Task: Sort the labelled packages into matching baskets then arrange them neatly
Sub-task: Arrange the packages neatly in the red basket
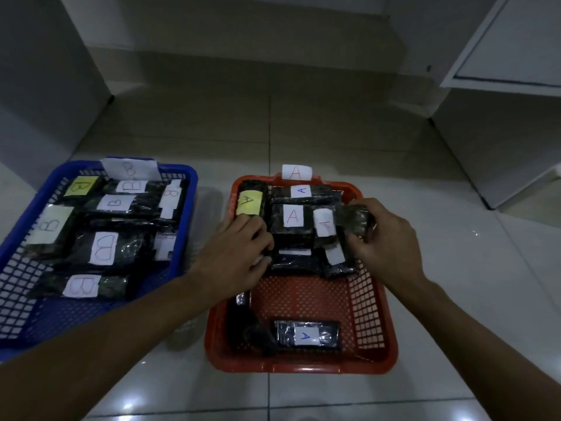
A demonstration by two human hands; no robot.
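Two baskets (368, 302); right hand (385, 235) grips one dark package (355, 220)

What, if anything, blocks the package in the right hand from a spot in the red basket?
Nothing visible blocks it. The right hand holds the black package at the far right of the red basket, beside the packed A packages. The near half of the basket floor is mostly bare, apart from one A package.
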